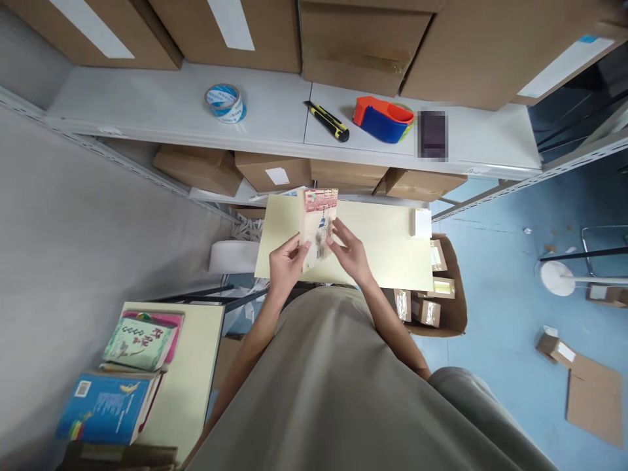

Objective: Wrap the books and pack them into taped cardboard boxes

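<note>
A flat, pale printed packet (318, 226) with a red band along its top is held up over the cream tabletop (383, 245). My left hand (288, 258) pinches its lower left edge between thumb and fingers. At its right side is my right hand (350, 252), fingers apart, with the thumb and fingertips touching the packet's edge and face. A small white box (420, 223) sits at the tabletop's right end.
The shelf (275, 111) ahead bears a tape roll (226, 103), a yellow-black cutter (327, 122) and an orange-blue object (383, 120). An open carton (458, 294) with small boxes stands right of the table. Books (105, 405) lie at lower left.
</note>
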Motion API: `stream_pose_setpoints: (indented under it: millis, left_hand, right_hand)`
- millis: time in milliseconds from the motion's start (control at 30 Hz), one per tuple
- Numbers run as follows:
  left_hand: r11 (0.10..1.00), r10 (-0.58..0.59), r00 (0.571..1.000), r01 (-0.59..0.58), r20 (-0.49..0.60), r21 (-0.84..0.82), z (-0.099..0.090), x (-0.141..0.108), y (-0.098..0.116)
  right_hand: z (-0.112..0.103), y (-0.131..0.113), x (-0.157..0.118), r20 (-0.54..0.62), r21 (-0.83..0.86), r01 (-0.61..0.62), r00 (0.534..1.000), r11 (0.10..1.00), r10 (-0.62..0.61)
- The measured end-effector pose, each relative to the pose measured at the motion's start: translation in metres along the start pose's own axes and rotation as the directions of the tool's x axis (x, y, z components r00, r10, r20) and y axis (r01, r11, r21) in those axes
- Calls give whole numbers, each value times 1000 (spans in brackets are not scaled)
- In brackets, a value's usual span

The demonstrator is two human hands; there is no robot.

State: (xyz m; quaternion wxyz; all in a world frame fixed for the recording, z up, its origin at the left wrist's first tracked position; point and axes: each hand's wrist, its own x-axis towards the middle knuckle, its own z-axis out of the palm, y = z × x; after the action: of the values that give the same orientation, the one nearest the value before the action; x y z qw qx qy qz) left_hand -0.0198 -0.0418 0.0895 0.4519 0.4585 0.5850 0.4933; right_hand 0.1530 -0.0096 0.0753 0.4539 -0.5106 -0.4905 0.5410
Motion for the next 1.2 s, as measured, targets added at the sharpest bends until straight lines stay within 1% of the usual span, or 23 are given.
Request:
stream_pose_setpoints:
  millis: [33,67,100,133,200,233,267,300,367,400,433,467,533,567,633,767,867,933,967,1033,1100,1167,1200]
  left_hand:
    - [999,4,1000,-4,-9,49,5,-4,2]
    - [995,10,1000,-9,-9,104,9,-7,4]
    - [989,17,1000,-19,13,148,13,-10,6]
    - [986,21,998,-32,65,164,15,-12,7]
    - [993,20,983,-41,185,108,13,-13,8]
    - [997,21,981,-34,195,65,10,-11,7]
    - [999,20,988,-27,156,39,4,-8,6]
    - [999,15,997,-18,76,38,-2,-4,3]
    - [998,-15,996,20,-83,58,-15,3,-2]
    - [998,-48,994,52,-99,35,-21,5,-5]
    - [995,-95,993,94,-63,-18,-25,6,-7]
    - [985,-148,989,149,10,-93,-28,7,-9]
    - [932,-241,957,275,161,-236,-28,4,-11]
    - [902,-277,939,327,203,-284,-27,2,-11]
    - [864,-317,924,375,215,-337,-21,-2,-11]
    - [876,-292,946,323,140,-357,-11,-6,-15]
    - [906,-285,957,290,60,-308,-8,-6,-16]
    - [935,-268,963,257,-13,-244,-7,-6,-14]
    - [951,-250,967,235,-50,-203,-6,-7,-12]
    - [975,-202,974,190,-101,-114,-1,-10,-8]
    - [988,-155,983,153,-98,-35,8,-16,-4]
    - [993,-110,992,113,-67,47,18,-25,-1]
    - [993,-78,996,81,-46,86,23,-30,0]
  right_hand:
    - [6,-4,-3,51,32,-9,999,999,7]
    - [11,-7,-6,71,51,-15,997,999,11]
    - [13,-9,-7,51,57,-15,999,998,12]
    - [14,-9,-7,2,57,-12,1000,998,12]
    - [10,-8,-4,-102,62,-8,995,998,14]
    - [5,-6,-2,-130,72,-10,991,997,19]
    - [0,-5,1,-133,90,-14,991,996,26]
    - [-5,-3,3,-120,114,-22,992,993,36]
    - [-13,-2,5,-82,175,-47,995,983,62]
    - [-15,-2,4,-62,218,-61,995,974,76]
    - [-16,-3,4,-35,265,-80,995,961,92]
    - [-16,-5,2,-3,308,-106,994,945,113]
    - [-14,-7,-1,63,353,-171,985,920,159]
    - [-13,-7,-3,85,351,-197,980,915,178]
    - [-12,-6,-4,105,314,-221,975,923,197]
    - [-18,2,1,103,237,-168,984,957,147]
    - [-24,7,6,-22,151,-48,998,987,52]
    - [-26,6,6,-83,96,9,997,995,-1]
    - [-24,5,4,-74,84,14,997,996,-8]
    - [-16,0,-2,17,88,-17,1000,996,15]
    - [-2,-7,-10,96,81,-45,995,996,37]
    - [11,-12,-17,98,24,-38,995,999,35]
    - [16,-15,-18,63,-18,-28,998,999,29]
